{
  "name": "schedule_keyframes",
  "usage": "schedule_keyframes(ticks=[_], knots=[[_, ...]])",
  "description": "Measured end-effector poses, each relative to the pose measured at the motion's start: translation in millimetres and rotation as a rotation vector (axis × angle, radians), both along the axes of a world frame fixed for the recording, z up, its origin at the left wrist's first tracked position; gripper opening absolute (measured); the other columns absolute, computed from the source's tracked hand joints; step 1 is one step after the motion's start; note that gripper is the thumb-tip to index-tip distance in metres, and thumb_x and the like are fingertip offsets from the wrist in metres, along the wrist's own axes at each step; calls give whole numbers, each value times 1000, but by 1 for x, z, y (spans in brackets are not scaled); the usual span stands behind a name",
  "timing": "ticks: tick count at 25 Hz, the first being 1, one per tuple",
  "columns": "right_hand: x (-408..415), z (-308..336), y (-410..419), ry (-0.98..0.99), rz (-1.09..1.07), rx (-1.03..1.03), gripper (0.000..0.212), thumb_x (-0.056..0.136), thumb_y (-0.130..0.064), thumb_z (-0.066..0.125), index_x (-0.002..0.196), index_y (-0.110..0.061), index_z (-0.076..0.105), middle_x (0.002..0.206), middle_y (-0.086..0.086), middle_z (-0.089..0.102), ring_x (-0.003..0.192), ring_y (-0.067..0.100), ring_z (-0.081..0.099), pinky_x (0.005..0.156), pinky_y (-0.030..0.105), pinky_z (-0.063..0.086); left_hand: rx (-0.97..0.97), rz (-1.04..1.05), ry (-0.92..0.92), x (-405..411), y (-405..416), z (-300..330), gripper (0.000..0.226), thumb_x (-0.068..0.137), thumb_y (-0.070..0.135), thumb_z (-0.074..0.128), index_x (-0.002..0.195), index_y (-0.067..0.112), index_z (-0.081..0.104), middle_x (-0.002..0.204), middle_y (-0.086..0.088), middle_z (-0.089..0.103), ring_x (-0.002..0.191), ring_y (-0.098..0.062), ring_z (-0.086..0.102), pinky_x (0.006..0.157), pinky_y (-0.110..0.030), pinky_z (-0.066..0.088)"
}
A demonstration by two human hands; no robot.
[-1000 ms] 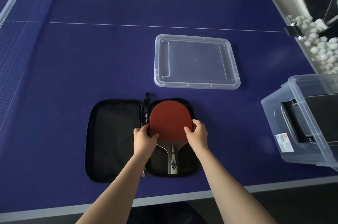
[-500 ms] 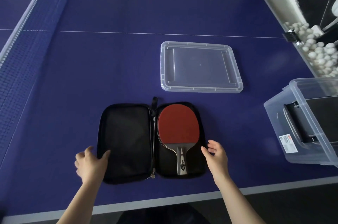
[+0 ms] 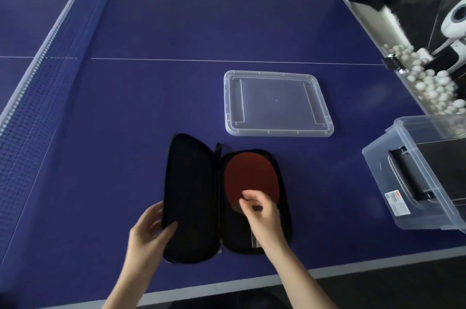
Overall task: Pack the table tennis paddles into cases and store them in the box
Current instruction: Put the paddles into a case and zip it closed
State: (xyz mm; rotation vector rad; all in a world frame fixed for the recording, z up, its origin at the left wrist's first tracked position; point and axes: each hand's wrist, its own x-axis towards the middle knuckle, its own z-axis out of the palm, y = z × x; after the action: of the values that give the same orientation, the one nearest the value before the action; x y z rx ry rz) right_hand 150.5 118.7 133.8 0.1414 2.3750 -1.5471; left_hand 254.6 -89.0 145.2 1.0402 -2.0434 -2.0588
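A black zip case (image 3: 194, 197) lies open near the front edge of the blue table. A red-faced paddle (image 3: 249, 175) rests in the case's right half, its handle hidden under my right hand. My left hand (image 3: 151, 230) grips the outer edge of the left flap, which is lifted off the table and tilted up. My right hand (image 3: 262, 217) rests over the paddle's lower blade with fingers loosely curled and blurred. A clear plastic box (image 3: 423, 177) stands at the right edge with dark cases inside.
The box's clear lid (image 3: 277, 103) lies flat beyond the case. The net (image 3: 50, 63) runs along the left. A trough of several white balls (image 3: 433, 86) lines the far right edge, beside a white machine (image 3: 456, 18).
My left hand took hold of the case's left flap and raised it from flat. My right hand moved from beside the case onto the paddle. The camera tilted up.
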Motion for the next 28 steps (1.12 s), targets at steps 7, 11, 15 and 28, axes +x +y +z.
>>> schedule_keyframes(ticks=[7, 11, 15, 28], knots=[[4, 40, -38, 75, 90, -138, 22, 84, -38, 68, 97, -19, 67, 96, -4, 66, 90, 3, 63, 77, 15, 48, -60, -488, 87, -18, 65, 22, 78, 71, 10, 83, 137, 28, 44, 132, 14, 45, 118, 4, 49, 94, -26, 49], [-5, 41, -20, 203, 70, 95, 17, 81, -19, 71, 93, -9, 62, 91, 0, 59, 86, 10, 58, 77, 18, 46, -18, -499, 59, -22, 65, 13, 65, 75, 14, 80, 127, 39, 51, 129, 16, 51, 116, 3, 52, 90, -25, 51], [-29, 30, 22, 235, -24, 170, 8, 79, -4, 68, 85, -4, 62, 91, 4, 55, 79, 15, 55, 66, 11, 37, 6, -246, -97, -31, 57, -8, 35, 85, 21, 71, 116, 32, 61, 121, 10, 61, 110, -8, 58, 75, -16, 46], [-67, -59, 88, -377, -165, 77, 28, 92, -16, 58, 119, -13, 55, 115, 7, 62, 103, 24, 62, 87, 35, 51, 241, -107, -446, -113, 73, -62, 74, 82, 36, 72, 143, 14, 36, 133, -7, 51, 107, -21, 54, 96, -42, 48]])
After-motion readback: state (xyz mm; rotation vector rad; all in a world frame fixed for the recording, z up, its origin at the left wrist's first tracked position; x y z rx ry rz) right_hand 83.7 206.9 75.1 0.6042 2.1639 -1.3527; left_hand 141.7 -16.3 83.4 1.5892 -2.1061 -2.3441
